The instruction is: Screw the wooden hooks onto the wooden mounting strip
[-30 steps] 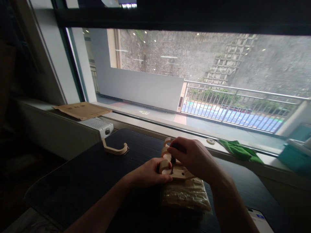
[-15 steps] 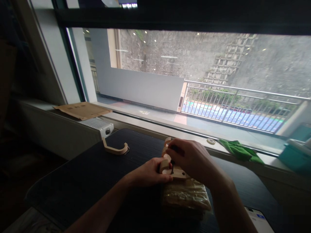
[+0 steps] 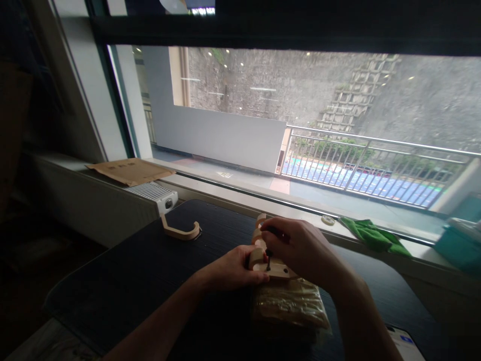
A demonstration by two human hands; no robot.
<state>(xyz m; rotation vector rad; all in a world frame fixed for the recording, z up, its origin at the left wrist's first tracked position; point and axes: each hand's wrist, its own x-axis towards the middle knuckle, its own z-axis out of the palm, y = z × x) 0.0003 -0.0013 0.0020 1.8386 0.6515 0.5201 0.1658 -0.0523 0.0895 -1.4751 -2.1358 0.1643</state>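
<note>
A light wooden assembly (image 3: 275, 271) of curved hook-shaped pieces lies on the dark table (image 3: 143, 276), partly on a clear plastic bag (image 3: 289, 306) of parts. My left hand (image 3: 233, 269) is closed around the assembly's left end and steadies it. My right hand (image 3: 300, 248) is closed over a short dark-handled screwdriver (image 3: 269, 256) that stands upright with its tip on the wood. Most of the tool's handle is hidden in my palm.
A separate wooden hook (image 3: 181, 231) lies at the table's far left. On the window sill sit a white device (image 3: 155, 193), a cardboard sheet (image 3: 130, 170), a green cloth (image 3: 370, 234), a small round item (image 3: 327, 219) and a teal box (image 3: 456, 245). A phone (image 3: 406, 343) lies bottom right.
My hands stay on the wooden assembly and the screwdriver. My right hand's fingers shift slightly on the tool. The view drifts a little, so everything sits slightly right of before.
</note>
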